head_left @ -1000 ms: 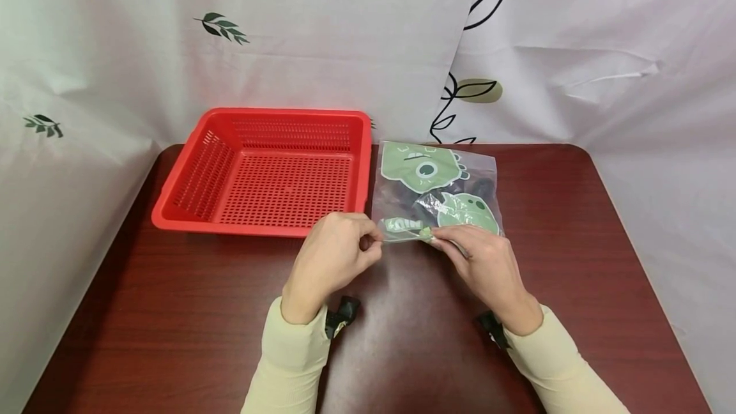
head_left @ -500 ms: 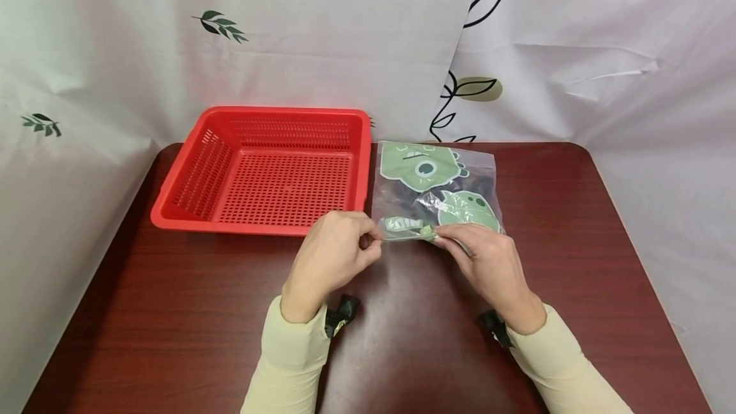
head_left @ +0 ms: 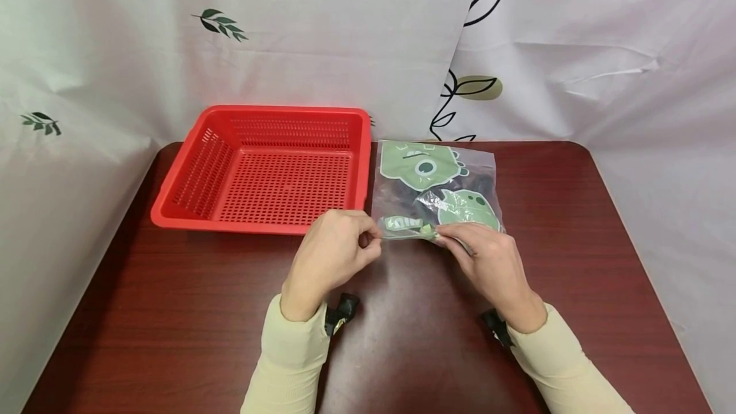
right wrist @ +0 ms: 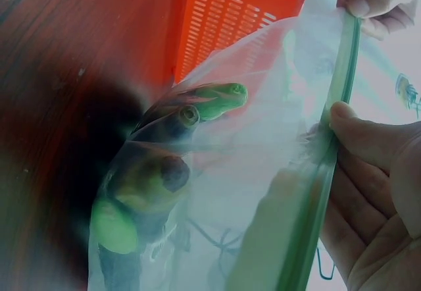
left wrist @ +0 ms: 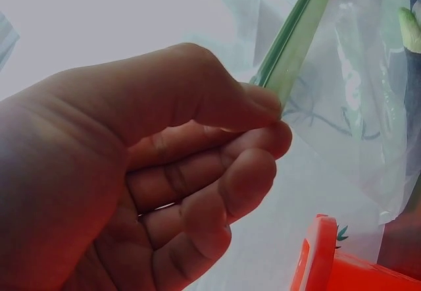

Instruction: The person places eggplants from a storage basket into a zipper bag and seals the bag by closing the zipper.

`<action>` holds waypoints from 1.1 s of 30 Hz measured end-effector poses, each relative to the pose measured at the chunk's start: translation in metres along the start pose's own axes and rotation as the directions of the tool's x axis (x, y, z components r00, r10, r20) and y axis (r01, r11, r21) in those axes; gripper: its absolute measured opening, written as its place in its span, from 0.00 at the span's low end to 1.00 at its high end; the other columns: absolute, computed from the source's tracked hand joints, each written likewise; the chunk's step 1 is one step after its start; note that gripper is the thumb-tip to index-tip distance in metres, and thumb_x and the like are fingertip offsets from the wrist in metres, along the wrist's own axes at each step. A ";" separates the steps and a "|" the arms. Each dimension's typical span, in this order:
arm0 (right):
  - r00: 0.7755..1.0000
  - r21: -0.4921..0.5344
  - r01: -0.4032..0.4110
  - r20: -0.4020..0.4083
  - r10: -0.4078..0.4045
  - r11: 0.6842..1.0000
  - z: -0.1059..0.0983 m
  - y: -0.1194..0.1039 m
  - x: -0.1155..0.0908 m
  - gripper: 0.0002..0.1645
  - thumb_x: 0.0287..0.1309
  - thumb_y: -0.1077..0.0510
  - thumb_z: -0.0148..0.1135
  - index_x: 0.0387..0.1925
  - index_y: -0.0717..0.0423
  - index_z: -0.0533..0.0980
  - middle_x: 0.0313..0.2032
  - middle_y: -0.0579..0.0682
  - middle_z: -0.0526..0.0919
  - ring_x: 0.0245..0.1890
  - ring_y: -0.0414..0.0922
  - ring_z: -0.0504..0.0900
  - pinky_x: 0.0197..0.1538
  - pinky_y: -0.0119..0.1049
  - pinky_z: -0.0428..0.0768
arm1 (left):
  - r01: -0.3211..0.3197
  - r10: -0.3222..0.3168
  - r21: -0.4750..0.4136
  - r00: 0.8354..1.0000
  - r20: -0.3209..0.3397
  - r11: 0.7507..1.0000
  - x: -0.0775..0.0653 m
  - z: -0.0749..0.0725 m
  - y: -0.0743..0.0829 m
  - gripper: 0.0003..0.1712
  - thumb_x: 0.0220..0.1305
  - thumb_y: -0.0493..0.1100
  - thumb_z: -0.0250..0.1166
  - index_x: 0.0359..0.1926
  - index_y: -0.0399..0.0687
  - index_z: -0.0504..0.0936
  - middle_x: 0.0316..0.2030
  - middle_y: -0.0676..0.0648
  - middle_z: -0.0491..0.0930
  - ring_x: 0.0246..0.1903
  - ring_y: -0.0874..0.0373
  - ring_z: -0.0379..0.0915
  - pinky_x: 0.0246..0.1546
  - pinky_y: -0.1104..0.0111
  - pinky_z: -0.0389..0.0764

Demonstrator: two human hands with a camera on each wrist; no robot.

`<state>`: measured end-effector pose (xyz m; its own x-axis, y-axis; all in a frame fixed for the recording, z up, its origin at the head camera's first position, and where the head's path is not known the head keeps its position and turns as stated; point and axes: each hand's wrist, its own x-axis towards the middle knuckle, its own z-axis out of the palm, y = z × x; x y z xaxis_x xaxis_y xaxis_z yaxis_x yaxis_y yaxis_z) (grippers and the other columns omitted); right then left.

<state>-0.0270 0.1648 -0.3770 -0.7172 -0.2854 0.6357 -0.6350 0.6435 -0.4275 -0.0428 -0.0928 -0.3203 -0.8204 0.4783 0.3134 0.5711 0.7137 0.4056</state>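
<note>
A clear zip bag (head_left: 397, 200) printed with green cartoon shapes is held up by its top edge. Its green zip strip (right wrist: 347, 57) runs between the two hands. My left hand (head_left: 336, 245) pinches one end of that strip between thumb and forefinger, other fingers curled. My right hand (head_left: 485, 260) pinches the strip farther along, beside a small pale-green piece (head_left: 427, 230). Inside the bag, dark items with green ends (right wrist: 168, 126) show through the plastic in the right wrist view; their kind is unclear.
A red plastic basket (head_left: 261, 227) with slotted walls stands to the left of the bag, close beside it. Both rest on a dark reddish-brown table (head_left: 172, 312). White cloth (head_left: 322, 37) with leaf prints hangs behind and at both sides.
My right hand has shifted slightly to the right along the zip strip, showing more of the small pale-green piece. My left hand keeps its pinch at the same end.
</note>
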 end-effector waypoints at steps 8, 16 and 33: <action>1.000 -0.010 -0.009 0.002 0.009 1.000 0.000 0.000 -0.001 0.12 0.52 0.62 0.75 0.41 0.54 0.87 0.37 0.47 0.90 0.37 0.47 0.88 0.42 0.46 0.82 | 0.005 -0.005 -0.002 1.000 -0.002 1.000 0.000 0.000 -0.001 0.06 0.47 0.35 0.69 0.24 0.52 0.86 0.22 0.60 0.77 0.21 0.68 0.68 0.23 0.73 0.69; 1.000 -0.009 -0.008 -0.008 0.008 1.000 0.000 0.001 -0.001 0.10 0.55 0.60 0.74 0.41 0.54 0.87 0.36 0.47 0.89 0.37 0.47 0.88 0.41 0.47 0.82 | 0.014 -0.014 -0.002 1.000 -0.003 1.000 0.000 -0.001 -0.001 0.06 0.47 0.34 0.68 0.24 0.52 0.86 0.22 0.59 0.77 0.21 0.68 0.68 0.23 0.73 0.70; 1.000 -0.027 -0.006 -0.014 0.006 1.000 -0.002 0.001 0.000 0.11 0.55 0.60 0.74 0.41 0.55 0.87 0.36 0.48 0.90 0.37 0.47 0.88 0.41 0.47 0.82 | 0.037 -0.037 -0.001 0.999 0.004 0.999 -0.001 -0.003 -0.001 0.06 0.48 0.34 0.69 0.24 0.52 0.85 0.21 0.59 0.77 0.21 0.67 0.68 0.23 0.73 0.70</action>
<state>-0.0266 0.1669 -0.3762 -0.7170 -0.2715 0.6421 -0.6223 0.6643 -0.4141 -0.0423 -0.0957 -0.3188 -0.8410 0.4539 0.2944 0.5404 0.7302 0.4181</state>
